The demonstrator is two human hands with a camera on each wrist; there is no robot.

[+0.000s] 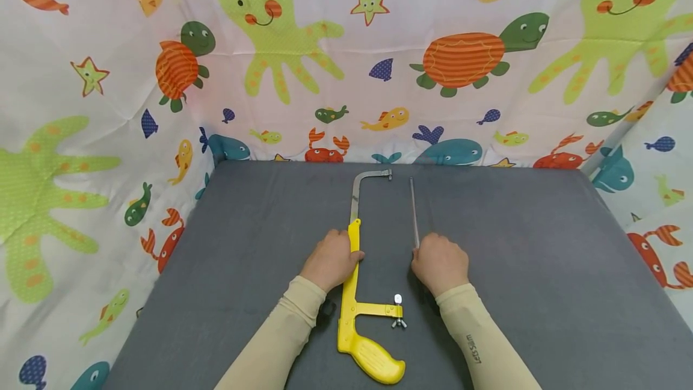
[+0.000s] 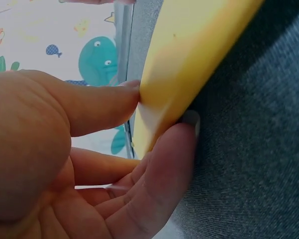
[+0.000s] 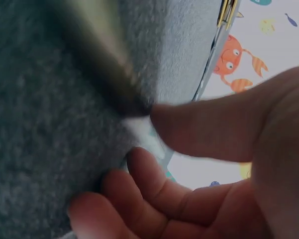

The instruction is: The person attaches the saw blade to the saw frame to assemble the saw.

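A hacksaw frame (image 1: pixel 353 275) with a yellow handle and a bare metal front arm lies lengthwise on the grey table. My left hand (image 1: pixel 331 260) grips its yellow bar; in the left wrist view the thumb presses one side of the bar (image 2: pixel 176 55), with fingers at the other. To its right, my right hand (image 1: pixel 441 263) holds the near end of a thin, silvery hacksaw blade (image 1: pixel 414 212), which points away from me. Blurred in the right wrist view, the blade (image 3: pixel 102 45) meets the thumb tip, while the other fingers curl below.
The grey table (image 1: pixel 541 269) spreads around both hands. A white curtain (image 1: pixel 379 41) printed with sea animals hangs behind the table and along both sides. A wing nut (image 1: pixel 399 322) sits on the frame's crossbar near the handle.
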